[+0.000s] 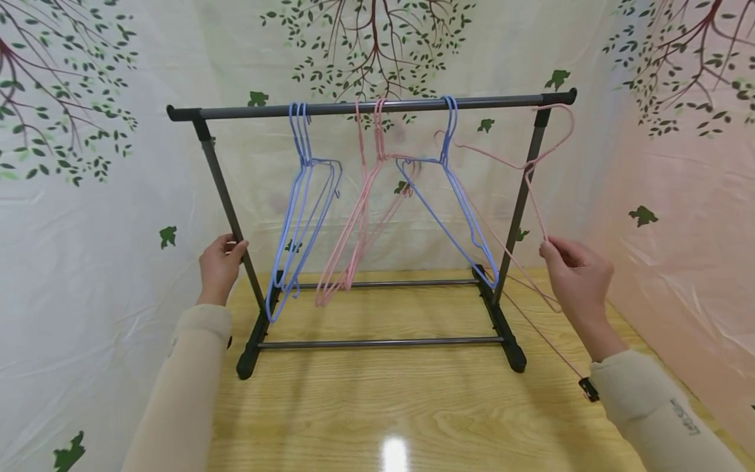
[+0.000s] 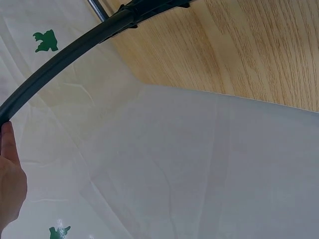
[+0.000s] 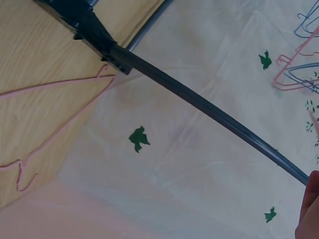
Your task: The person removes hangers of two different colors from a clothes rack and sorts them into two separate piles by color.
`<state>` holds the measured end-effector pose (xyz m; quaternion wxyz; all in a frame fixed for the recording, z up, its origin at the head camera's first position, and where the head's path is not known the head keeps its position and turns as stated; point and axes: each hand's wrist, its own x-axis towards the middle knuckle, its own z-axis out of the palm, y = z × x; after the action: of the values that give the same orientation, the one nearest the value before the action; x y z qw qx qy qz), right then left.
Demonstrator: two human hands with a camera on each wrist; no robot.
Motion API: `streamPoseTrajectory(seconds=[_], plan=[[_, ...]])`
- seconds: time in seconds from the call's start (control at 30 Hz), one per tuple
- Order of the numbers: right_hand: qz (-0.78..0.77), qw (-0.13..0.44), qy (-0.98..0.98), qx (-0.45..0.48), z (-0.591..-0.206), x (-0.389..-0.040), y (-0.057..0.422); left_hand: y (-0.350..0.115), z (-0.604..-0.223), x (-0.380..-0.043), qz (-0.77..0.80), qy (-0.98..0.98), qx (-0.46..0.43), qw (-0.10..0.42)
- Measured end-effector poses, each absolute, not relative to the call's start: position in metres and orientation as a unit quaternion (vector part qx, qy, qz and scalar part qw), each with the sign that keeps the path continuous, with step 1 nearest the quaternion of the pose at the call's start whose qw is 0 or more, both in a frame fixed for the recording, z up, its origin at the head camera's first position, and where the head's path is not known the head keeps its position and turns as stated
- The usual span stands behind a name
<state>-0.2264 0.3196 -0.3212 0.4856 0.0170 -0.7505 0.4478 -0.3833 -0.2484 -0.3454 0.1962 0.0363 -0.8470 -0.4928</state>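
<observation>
My left hand (image 1: 219,269) grips the left upright post (image 1: 221,177) of a black garment rack; the left wrist view shows a finger (image 2: 9,144) against that post. On the right, my right hand (image 1: 580,278) pinches one arm of a pink wire hanger (image 1: 536,206). That hanger is tilted, its hook up beside the right end of the top bar (image 1: 501,101); whether hook and bar touch I cannot tell. From the bar hang blue hangers (image 1: 303,144) at left, pink hangers (image 1: 380,137) in the middle and blue hangers (image 1: 445,141) right of centre.
Another pink hanger (image 3: 60,123) lies on the wood-grain surface (image 1: 377,406) beside the rack's right foot (image 1: 514,357). Two lower rods (image 1: 377,343) join the rack's feet. Pale sheets (image 1: 88,262) printed with leaves and branches surround the surface.
</observation>
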Motion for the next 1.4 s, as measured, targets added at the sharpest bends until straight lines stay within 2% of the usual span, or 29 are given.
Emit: streamPoseTrajectory(seconds=[0.3,0.57,1.13,1.4], plan=[[0.410,0.572,-0.709,0.051,-0.340,-0.224,0.327,-0.246,-0.345,-0.381,-0.494,-0.847,0.031,0.194],[0.412,0.622,-0.663,0.058,-0.335,-0.204,0.314,-0.244,-0.345,-0.381,-0.492,-0.847,0.030,0.202],[0.450,0.667,-0.590,0.066,-0.355,-0.199,0.337,-0.248,-0.345,-0.380,-0.490,-0.849,0.027,0.197],[0.464,0.680,-0.562,0.084,-0.351,-0.189,0.335,-0.248,-0.344,-0.379,-0.491,-0.848,0.028,0.198]])
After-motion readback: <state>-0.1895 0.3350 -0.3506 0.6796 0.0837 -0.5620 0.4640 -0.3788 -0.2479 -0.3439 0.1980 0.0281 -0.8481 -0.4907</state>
